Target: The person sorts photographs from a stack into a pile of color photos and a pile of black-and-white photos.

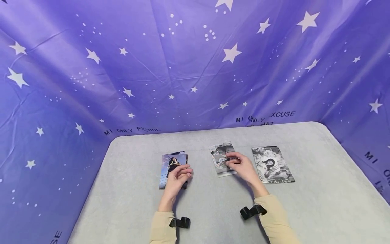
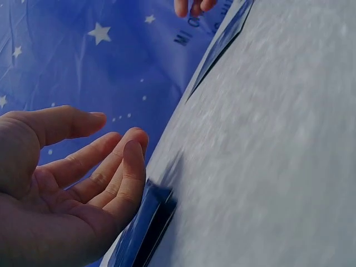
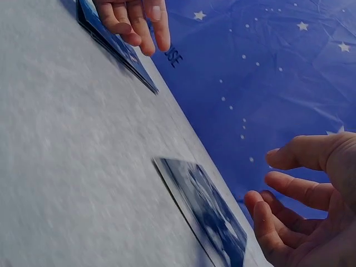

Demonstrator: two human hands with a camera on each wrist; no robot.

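Over a small pile of picture cards (image 1: 165, 166) on the left hovers my left hand (image 1: 176, 179), its fingers loosely bent and thumb apart, as the left wrist view shows. The top card pictures people against a blue-purple sky; the hand covers its lower right part. My right hand (image 1: 243, 168) is above the black-and-white picture cards (image 1: 217, 159) in the middle, covering their right side. In the right wrist view its bent fingers (image 3: 267, 228) have nothing between them. Farther right lies another black-and-white picture card (image 1: 271, 166), showing a dark-haired figure.
The cards lie on a grey table (image 1: 213, 210) with rounded far corners. A purple cloth (image 1: 182, 67) with white stars and dots hangs behind it and at both sides. Black wrist-worn devices (image 1: 179, 222) sit on both sleeves.
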